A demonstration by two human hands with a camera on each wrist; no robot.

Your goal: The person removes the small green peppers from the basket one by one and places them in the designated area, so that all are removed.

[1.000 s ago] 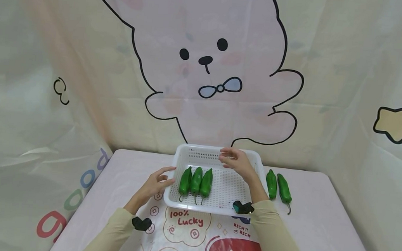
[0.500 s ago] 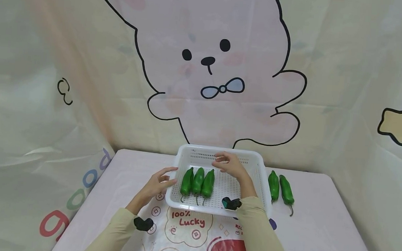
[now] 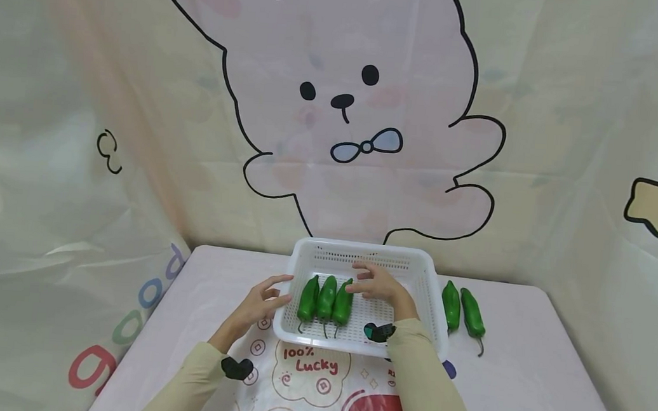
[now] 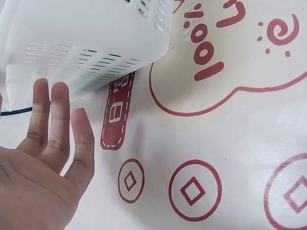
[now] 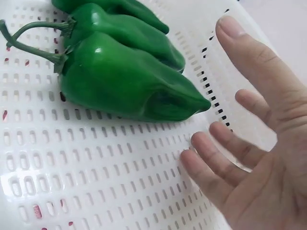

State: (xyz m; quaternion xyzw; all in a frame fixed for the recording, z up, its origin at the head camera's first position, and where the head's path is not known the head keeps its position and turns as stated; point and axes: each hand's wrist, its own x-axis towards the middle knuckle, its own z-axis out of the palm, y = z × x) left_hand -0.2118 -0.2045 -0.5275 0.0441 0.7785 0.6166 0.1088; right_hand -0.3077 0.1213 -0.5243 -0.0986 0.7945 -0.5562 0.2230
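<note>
Three green chili peppers lie side by side in a white perforated basket [image 3: 416,262], stems toward the person. In the head view they are the left pepper [image 3: 307,301], the middle pepper [image 3: 326,297] and the right pepper [image 3: 342,308]. My right hand [image 3: 383,286] is inside the basket over its right half, fingers spread and holding nothing. In the right wrist view, its fingertips are near the tip of the closest pepper [image 5: 120,81]. My left hand [image 3: 254,306] is at the basket's left side. In the left wrist view its relaxed fingers [image 4: 60,115] overlap the basket wall.
Outside the basket, right of it on the table [image 3: 523,372], lie two more green peppers, an inner one [image 3: 451,305] and an outer one [image 3: 473,314]. A printed mat [image 3: 311,382] lies under and in front of the basket. A cartoon curtain [image 3: 364,189] hangs behind the table.
My right hand has moved left and down inside the basket toward the right pepper. My left hand stays at the basket's left side. The whole view has shifted slightly.
</note>
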